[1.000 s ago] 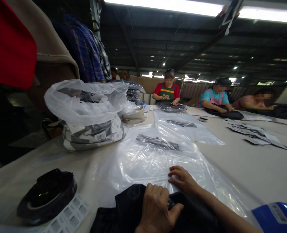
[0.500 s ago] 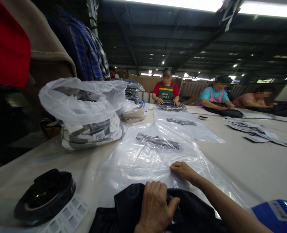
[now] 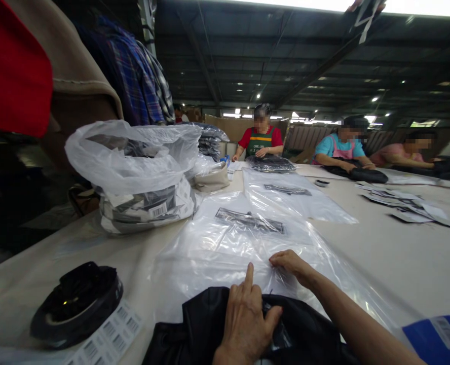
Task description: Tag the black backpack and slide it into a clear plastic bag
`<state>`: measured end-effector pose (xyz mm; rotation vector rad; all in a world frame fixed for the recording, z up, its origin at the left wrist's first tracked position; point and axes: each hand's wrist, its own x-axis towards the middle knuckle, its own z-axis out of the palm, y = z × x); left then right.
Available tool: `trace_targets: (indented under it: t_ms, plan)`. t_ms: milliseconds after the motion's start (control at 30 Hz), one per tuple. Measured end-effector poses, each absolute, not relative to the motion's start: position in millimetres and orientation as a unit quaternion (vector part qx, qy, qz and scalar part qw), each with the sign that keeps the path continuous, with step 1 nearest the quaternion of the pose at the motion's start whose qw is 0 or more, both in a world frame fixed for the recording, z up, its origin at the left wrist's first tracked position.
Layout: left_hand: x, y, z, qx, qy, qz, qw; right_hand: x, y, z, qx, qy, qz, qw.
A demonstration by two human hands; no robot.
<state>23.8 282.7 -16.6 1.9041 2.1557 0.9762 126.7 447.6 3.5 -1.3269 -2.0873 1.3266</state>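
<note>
A folded black garment (image 3: 210, 329) lies at the near edge of the table, partly under my hands. My left hand (image 3: 246, 319) rests on it with the index finger stretched forward and the thumb on the fabric. My right hand (image 3: 291, 264) pinches the near edge of a clear plastic bag (image 3: 228, 248) spread flat just beyond the garment. That bag has a dark printed strip (image 3: 250, 221) near its far end.
A black label roll (image 3: 76, 304) with a strip of barcode stickers (image 3: 103, 342) sits near left. A large plastic bag of packed goods (image 3: 137, 177) stands at the left. More flat bags (image 3: 293, 200) and papers (image 3: 407, 208) lie further on. Three seated people work at the far side. A blue device (image 3: 438, 337) is near right.
My left index finger has lifted and points forward. My right hand has slid a little away from me along the bag's edge and closed on the plastic.
</note>
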Motion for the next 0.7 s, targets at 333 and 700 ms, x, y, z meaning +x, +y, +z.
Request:
trace_targets:
  t_ms: [333, 700]
  plan:
    - [20, 281, -12, 0.618, 0.705, 0.325, 0.125, 123, 441, 5, -0.463, -0.757, 0.425, 0.18]
    - [19, 281, -12, 0.645, 0.684, 0.32, 0.115, 119, 372, 11, -0.425, -0.861, 0.181, 0.21]
